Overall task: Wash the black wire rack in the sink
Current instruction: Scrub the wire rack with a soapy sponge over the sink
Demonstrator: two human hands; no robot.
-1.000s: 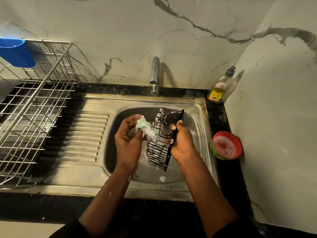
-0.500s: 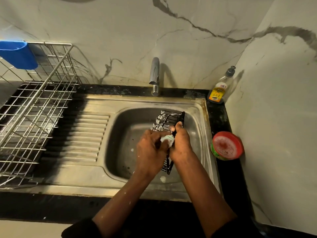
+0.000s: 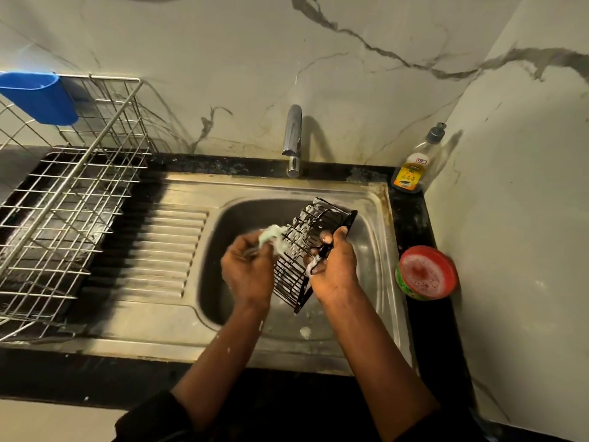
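Note:
A black wire rack point(image 3: 298, 247), flecked with soap foam, is held tilted on edge over the steel sink point(image 3: 376, 224). My right hand point(image 3: 334, 269) grips its right side, thumb on the dark frame. My left hand point(image 3: 247, 266) holds a pale green soapy scrubber point(image 3: 274, 239) against the rack's left face. The rack's lower end hangs above the basin floor, partly hidden behind my hands.
The tap point(image 3: 293, 138) stands behind the basin with no water running. A dish soap bottle point(image 3: 414, 164) and a red-lidded tub point(image 3: 427, 272) sit at the right, against the wall. A steel dish drainer point(image 3: 63, 202) with a blue cup point(image 3: 41, 97) fills the left counter.
My left hand has swung the scrubber from the rack's left side across to my right hand and back out to the rack's upper left. My right hand keeps its grip.

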